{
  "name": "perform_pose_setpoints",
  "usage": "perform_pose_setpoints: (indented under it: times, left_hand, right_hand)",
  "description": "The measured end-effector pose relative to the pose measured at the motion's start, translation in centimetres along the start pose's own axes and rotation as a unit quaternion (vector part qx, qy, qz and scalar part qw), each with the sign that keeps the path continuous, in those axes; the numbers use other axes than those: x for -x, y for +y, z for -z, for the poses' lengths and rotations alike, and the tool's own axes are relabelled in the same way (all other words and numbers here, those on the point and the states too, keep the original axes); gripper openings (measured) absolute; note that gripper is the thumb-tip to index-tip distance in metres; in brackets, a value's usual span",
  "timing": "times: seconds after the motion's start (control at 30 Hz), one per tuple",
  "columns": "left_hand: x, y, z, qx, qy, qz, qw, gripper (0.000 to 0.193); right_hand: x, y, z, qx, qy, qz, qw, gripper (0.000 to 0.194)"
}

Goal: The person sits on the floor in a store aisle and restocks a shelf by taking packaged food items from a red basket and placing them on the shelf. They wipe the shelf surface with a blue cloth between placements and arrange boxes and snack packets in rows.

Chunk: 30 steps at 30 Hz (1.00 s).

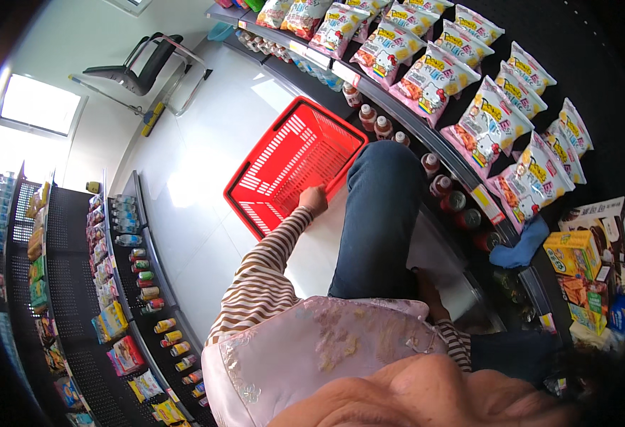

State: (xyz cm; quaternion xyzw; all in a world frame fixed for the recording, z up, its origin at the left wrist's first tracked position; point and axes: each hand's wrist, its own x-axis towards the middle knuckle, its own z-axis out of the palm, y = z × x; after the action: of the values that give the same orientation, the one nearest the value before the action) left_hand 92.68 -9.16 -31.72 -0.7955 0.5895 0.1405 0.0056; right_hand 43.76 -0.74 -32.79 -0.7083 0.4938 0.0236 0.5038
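My left hand (pixel 313 199) is closed on the near rim of a red plastic shopping basket (pixel 256 169). The basket stands on the floor in front of me with nothing seen inside. My right hand (pixel 433 297) is low in shadow beside my bent knee (pixel 381 213), near the bottom of the right-hand shelf. Its fingers are dark, and whether they hold anything is unclear. Bottles with white caps (pixel 383 128) and several cans (pixel 453 202) stand on the low shelf beyond my knee. Above them, snack bags (pixel 435 85) stand in rows on a black shelf.
A blue cloth (pixel 526 243) hangs over the right shelf's edge, beside snack boxes (pixel 574 253). Across the tiled aisle (pixel 184 187), another shelf unit holds small cans (pixel 167 324) and packets (pixel 110 320). A black chair (pixel 152 69) and a yellow-headed mop (pixel 153 118) are by the wall.
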Motion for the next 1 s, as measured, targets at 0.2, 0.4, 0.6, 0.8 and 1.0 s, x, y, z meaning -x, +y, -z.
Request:
perform_pose_setpoints:
  times: [0.2,0.4,0.6,0.8,1.0]
  left_hand:
    - [-0.6,-1.2,-0.7,0.035,-0.038,-0.024,0.998,0.023]
    - [-1.1,-3.2,-1.0,0.031,-0.087,-0.086,0.992,0.038]
    - [-2.8,-5.7,-1.5,0.006,-0.12,-0.146,0.982,0.033]
    - [-4.2,-7.2,-2.5,0.016,-0.197,-0.148,0.969,0.038]
    - [-6.3,-7.9,-4.2,0.047,-0.205,-0.202,0.957,0.041]
  right_hand:
    - [-3.0,0.3,-1.8,-0.211,-0.062,-0.047,0.974,0.076]
    - [-8.1,-2.3,-4.7,-0.173,0.001,-0.027,0.985,0.057]
    - [-11.8,-6.9,-4.6,-0.103,-0.013,-0.047,0.993,0.049]
    - [-13.1,-11.1,-4.6,-0.165,-0.009,-0.109,0.98,0.05]
    - [-11.4,-14.4,-2.6,-0.043,0.1,-0.018,0.994,0.049]
